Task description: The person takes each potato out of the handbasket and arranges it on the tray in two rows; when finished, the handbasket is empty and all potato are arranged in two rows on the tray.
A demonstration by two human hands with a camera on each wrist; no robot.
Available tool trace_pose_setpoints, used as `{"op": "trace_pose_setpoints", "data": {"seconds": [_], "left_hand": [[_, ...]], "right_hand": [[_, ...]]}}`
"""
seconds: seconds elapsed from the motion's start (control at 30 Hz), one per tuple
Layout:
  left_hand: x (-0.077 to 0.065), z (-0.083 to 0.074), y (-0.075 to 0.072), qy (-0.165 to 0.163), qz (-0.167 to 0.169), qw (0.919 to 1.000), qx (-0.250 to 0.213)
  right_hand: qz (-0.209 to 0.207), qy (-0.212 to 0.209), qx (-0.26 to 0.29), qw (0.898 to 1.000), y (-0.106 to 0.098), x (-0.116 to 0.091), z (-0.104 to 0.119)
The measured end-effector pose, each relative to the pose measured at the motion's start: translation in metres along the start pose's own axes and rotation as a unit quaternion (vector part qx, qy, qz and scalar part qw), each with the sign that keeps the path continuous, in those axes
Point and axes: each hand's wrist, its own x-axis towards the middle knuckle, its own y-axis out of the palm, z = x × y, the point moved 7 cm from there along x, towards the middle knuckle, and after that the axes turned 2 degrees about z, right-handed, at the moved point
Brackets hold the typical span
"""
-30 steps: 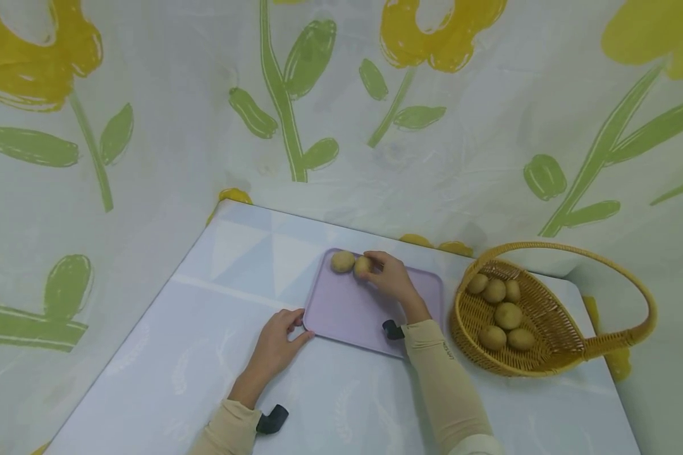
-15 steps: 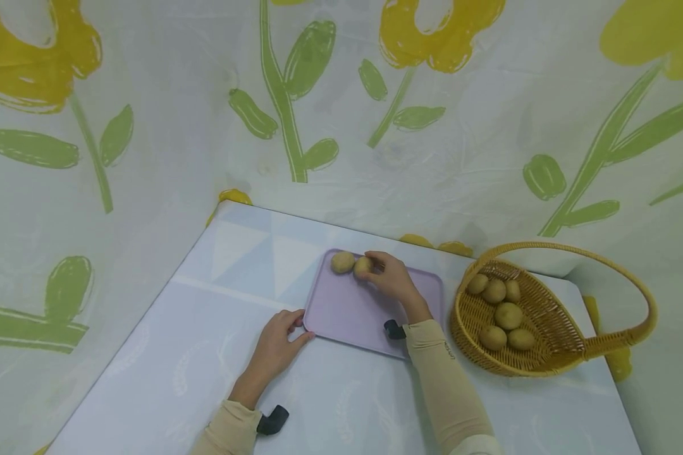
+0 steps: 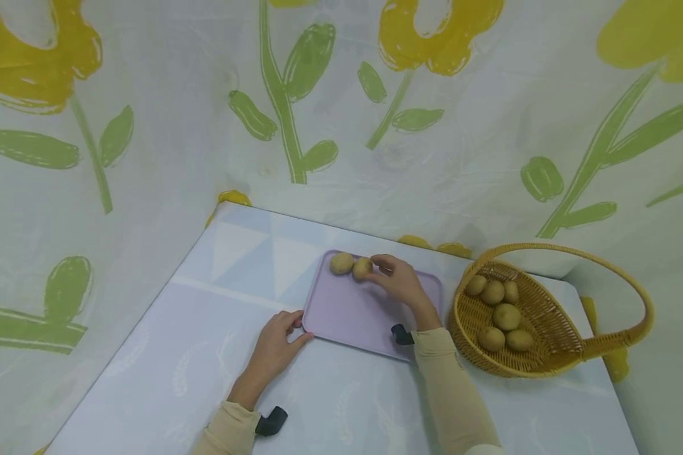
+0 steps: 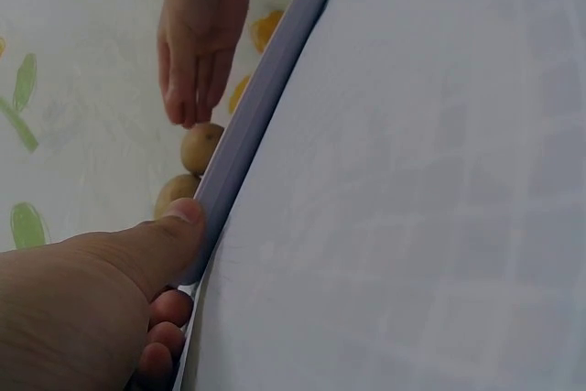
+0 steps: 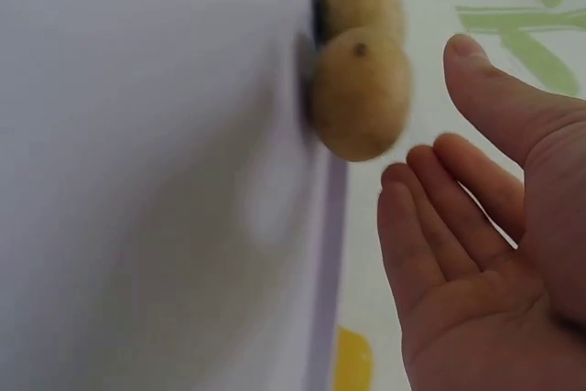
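The right hand (image 3: 401, 282) is hovering over the far part of a lilac tray (image 3: 353, 316), with its fingers (image 5: 430, 226) straight, relaxed and lying close together, holding nothing. The right wrist view is showing a clear gap between the fingertips and the nearer potato (image 5: 360, 93), so the hand is just beside it and not touching. That potato (image 3: 362, 267) is lying on the tray near its far rim, and a second potato (image 3: 341, 263) is lying right against it on the left, the two touching.

The left hand (image 3: 273, 349) is resting on the worktop (image 3: 216, 373) at the tray's near left corner. In the left wrist view its thumb (image 4: 169, 235) is pressing on the tray's rim while the other fingers (image 4: 165, 336) are curling under the edge, so the hand is pinching the tray's corner.

To the right of the tray, well apart from the two potatoes, a wicker basket (image 3: 552, 360) with a hoop handle is standing on the worktop and holding five more potatoes (image 3: 501, 309). A cloth printed with yellow flowers and green leaves (image 3: 296, 82) is hanging behind the worktop.
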Motion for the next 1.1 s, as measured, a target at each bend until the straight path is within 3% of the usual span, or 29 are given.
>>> {"op": "trace_pose_setpoints", "data": {"seconds": [0.47, 0.63, 0.83, 1.1], "left_hand": [[0.001, 0.001, 0.002, 0.0, 0.004, 1.0, -0.001], [0.0, -0.001, 0.0, 0.02, -0.011, 0.9997, 0.007], [0.0, -0.001, -0.001, 0.024, -0.017, 0.9995, 0.009], [-0.001, 0.0, 0.0, 0.017, -0.012, 0.9998, 0.005]], "right_hand": [[0.036, -0.023, 0.02, 0.999, -0.024, -0.025, 0.018], [0.053, -0.048, 0.031, 0.997, -0.037, -0.041, 0.029], [0.065, -0.071, 0.057, 0.994, -0.061, -0.063, 0.035], [0.047, -0.076, 0.077, 0.993, -0.104, -0.097, 0.031]]}}
